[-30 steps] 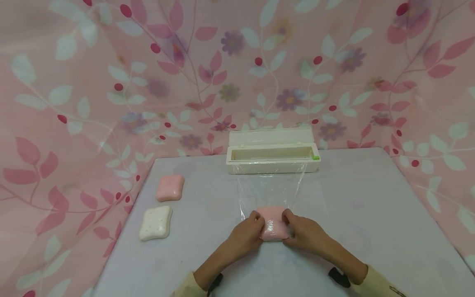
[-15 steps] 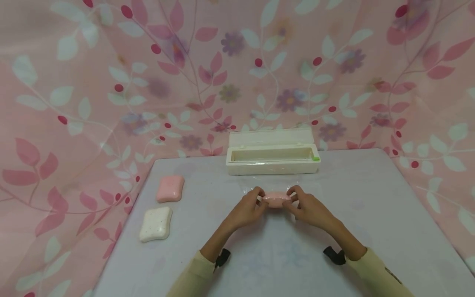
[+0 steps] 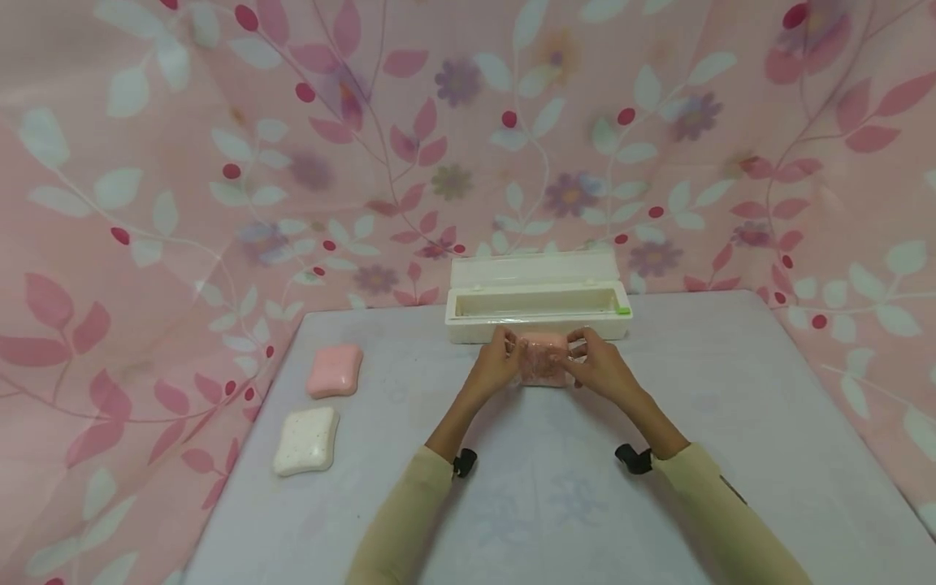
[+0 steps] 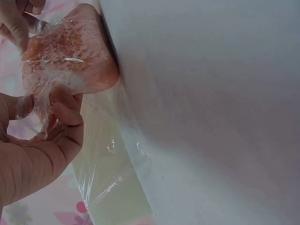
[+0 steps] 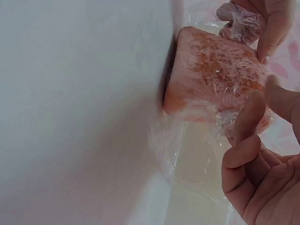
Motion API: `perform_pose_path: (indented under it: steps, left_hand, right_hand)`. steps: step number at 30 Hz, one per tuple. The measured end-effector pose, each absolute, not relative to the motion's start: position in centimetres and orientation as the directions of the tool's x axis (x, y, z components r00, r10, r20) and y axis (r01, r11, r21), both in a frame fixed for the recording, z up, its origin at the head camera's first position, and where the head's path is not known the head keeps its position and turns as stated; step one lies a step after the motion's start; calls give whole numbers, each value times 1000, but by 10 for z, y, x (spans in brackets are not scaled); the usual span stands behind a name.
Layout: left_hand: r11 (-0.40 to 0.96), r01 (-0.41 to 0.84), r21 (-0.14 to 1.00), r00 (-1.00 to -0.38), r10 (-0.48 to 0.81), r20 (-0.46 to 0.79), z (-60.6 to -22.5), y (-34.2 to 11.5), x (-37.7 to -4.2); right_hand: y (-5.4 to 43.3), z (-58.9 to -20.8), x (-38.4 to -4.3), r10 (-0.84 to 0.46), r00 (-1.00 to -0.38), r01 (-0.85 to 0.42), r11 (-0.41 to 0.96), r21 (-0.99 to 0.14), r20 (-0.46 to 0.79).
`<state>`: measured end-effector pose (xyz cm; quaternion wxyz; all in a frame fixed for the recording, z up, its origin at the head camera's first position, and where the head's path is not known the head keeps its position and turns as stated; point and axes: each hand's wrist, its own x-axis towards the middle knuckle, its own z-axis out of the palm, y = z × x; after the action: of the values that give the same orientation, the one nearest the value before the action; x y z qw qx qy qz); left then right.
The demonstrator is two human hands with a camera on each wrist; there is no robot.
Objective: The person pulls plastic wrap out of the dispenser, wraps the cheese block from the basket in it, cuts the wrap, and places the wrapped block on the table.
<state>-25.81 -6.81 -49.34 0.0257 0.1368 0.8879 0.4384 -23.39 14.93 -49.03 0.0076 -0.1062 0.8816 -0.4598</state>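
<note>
A pink soap bar (image 3: 543,357) in clear cling film (image 4: 44,101) is up between both hands, right in front of the white cling film box (image 3: 471,331). In the wrist views, the film lies wrinkled over its face. My left hand (image 3: 493,361) pinches gathered film at the soap's left side, thumb against curled fingers. At the opposite side my right hand (image 3: 600,370) holds the soap's filmed corner between thumb and index finger. A loose stretch of film runs from the soap toward the box in both wrist views.
The box's lid (image 3: 534,268) stands raised behind it, with a green tab (image 3: 623,311) at the right end. At the left of the table (image 3: 731,406) lie a second pink soap bar (image 3: 335,370) and a speckled white soap bar (image 3: 307,440). Floral cloth (image 3: 468,146) hangs behind.
Both hands have moved away from the body with the soap, from mid-table to the box's front. The soap has been turned over, and the film stretched from the box has shortened.
</note>
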Motion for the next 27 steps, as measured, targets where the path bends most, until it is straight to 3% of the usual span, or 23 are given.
perform_pose_path:
  steps: [12, 27]
  left_hand:
    - [641, 139, 755, -985, 170, 37, -497, -61, -279]
    - [654, 152, 741, -987, 144, 75, -506, -59, -283]
  right_hand:
    - [147, -508, -263, -58, -994, -108, 537, -837, 91]
    - [156, -509, -261, -101, -994, -87, 511, -855, 41]
